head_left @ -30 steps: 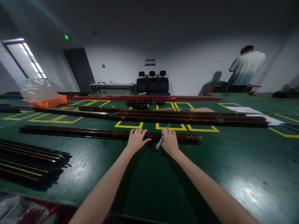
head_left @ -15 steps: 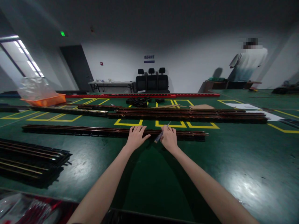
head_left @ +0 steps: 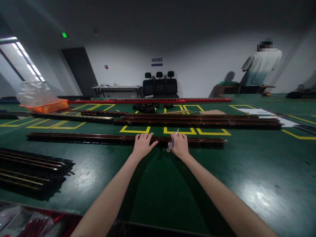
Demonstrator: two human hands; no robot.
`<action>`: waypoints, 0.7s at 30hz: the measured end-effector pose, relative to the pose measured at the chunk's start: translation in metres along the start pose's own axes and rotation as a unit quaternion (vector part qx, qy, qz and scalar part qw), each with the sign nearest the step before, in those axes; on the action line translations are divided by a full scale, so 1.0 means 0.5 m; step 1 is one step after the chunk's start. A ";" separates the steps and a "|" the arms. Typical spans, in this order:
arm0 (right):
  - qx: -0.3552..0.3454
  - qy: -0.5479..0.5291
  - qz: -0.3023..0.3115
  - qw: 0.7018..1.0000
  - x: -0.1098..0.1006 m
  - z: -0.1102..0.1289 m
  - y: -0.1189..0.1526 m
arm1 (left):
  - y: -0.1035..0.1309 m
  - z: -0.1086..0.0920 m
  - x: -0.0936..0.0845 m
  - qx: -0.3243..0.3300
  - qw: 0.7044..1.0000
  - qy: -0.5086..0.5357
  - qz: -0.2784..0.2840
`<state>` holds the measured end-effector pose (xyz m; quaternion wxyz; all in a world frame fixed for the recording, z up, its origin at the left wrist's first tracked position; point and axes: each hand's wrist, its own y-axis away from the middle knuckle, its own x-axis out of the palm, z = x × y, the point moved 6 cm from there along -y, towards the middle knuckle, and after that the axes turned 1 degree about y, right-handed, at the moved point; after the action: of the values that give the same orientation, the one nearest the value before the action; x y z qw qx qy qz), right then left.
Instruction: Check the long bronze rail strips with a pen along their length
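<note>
A long dark rail assembly (head_left: 81,137) with copper-coloured strips lies crosswise on the green table before me. My left hand (head_left: 143,145) rests on its middle, palm down, fingers spread and thumb pointing right. Just right of it, my right hand (head_left: 180,144) is closed around a slim tool (head_left: 170,146) with a grey-blue handle and a thin bright metal tip. That tip points up and away over the rail; its exact kind is too small to tell. Right-hand fingers also sit against the rail, partly hiding it.
Behind lies a longer bundle of similar rails (head_left: 222,121). More rails (head_left: 29,171) are stacked at left. An orange tray (head_left: 49,106) holds a clear plastic bag. Black parts (head_left: 144,107) lie farther back. A person (head_left: 261,67) stands at the far right.
The rail assembly has slid slightly right under my hands. My right hand has shifted a little right, and the tool in it stands steeper. The left hand has barely moved.
</note>
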<state>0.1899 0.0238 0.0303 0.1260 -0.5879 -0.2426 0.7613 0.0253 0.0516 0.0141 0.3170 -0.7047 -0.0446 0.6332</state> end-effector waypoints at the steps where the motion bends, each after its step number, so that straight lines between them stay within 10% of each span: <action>1: 0.004 0.007 0.003 1.000 0.000 0.002 0.000 | 0.000 -0.001 0.000 0.001 1.000 0.000 0.000; 21: 0.002 0.024 -0.009 1.000 0.003 0.005 0.000 | -0.002 -0.005 -0.007 0.004 1.000 0.001 0.015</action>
<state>0.1874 0.0238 0.0296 0.1396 -0.6038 -0.2433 0.7461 0.0275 0.0498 0.0178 0.3106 -0.7044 -0.0310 0.6374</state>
